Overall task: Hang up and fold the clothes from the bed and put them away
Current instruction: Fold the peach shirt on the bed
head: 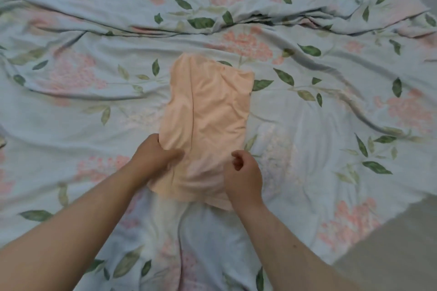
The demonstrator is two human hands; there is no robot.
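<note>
A peach garment lies folded into a long narrow strip on the bed, running away from me. My left hand grips its near left edge, thumb on top of the cloth and fingers tucked under it. Over the near right part of the strip, my right hand has its fingers curled; whether they pinch the cloth is hidden. The garment's near end is partly covered by both hands.
A pale blue bedspread with pink flowers and green leaves covers the whole bed in rumpled folds. At the lower right the bed's edge meets a grey floor.
</note>
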